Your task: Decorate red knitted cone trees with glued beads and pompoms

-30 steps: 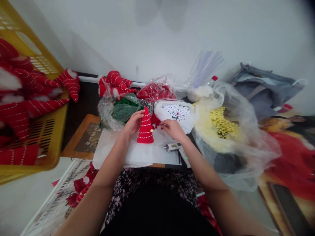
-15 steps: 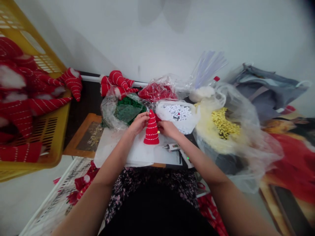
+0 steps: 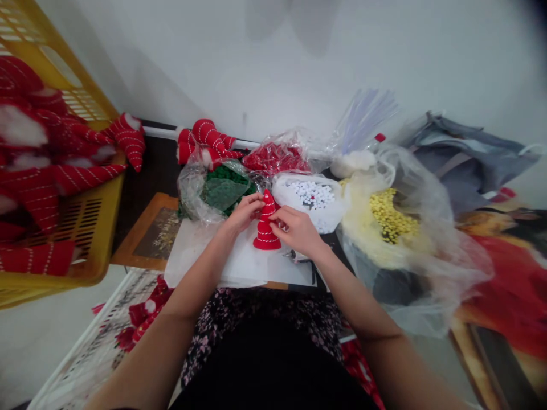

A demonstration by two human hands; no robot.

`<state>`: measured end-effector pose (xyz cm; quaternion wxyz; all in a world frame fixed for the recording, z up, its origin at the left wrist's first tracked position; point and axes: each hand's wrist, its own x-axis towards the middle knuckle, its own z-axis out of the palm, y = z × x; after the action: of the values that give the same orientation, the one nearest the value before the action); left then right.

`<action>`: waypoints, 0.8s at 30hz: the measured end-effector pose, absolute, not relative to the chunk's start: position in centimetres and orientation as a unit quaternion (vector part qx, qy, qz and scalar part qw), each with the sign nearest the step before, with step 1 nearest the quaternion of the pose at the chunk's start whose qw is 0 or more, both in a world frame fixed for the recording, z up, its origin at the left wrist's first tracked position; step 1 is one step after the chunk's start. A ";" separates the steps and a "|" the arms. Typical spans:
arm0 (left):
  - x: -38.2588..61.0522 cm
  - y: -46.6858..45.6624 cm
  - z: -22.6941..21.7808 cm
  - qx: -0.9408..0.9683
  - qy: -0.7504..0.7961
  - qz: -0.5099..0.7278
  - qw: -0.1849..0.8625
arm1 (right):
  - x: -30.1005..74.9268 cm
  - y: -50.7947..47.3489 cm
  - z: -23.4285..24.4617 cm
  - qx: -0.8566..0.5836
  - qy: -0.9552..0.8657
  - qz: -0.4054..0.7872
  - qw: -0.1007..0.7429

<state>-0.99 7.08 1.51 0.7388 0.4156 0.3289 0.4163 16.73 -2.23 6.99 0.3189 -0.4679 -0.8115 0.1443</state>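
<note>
In the head view, a red knitted cone (image 3: 265,230) with white stitched stripes stands on a white sheet (image 3: 192,256) in the lower middle of the frame, its tip bent slightly. The left hand (image 3: 243,213) has its fingers close together, curled against the cone's upper left side. The right hand (image 3: 297,230) presses against the cone's right side, its fingertips pinching the cloth near the middle. Just above the hands sit a plastic bag of green material (image 3: 224,191) and a white bag of small white balls (image 3: 310,196). A bag of yellow beads (image 3: 391,219) lies to the right. A yellow crate (image 3: 102,222) of red striped pieces fills the left edge.
</note>
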 end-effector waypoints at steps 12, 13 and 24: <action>-0.8 7.0 1.5 0.423 0.319 0.414 0.741 | 17.4 -3.1 7.6 -0.487 -0.805 0.079 0.331; -0.8 7.1 1.5 0.420 0.321 0.415 0.741 | 17.7 -3.4 7.9 -0.491 -0.795 0.091 0.344; -0.8 7.2 1.3 0.425 0.339 0.410 0.733 | 17.5 -5.8 5.2 -0.472 -0.781 0.185 0.366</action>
<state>-0.75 7.17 1.28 0.7327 0.4250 0.3386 0.4098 17.46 -5.84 5.17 0.3659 -0.4718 -0.7807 0.1846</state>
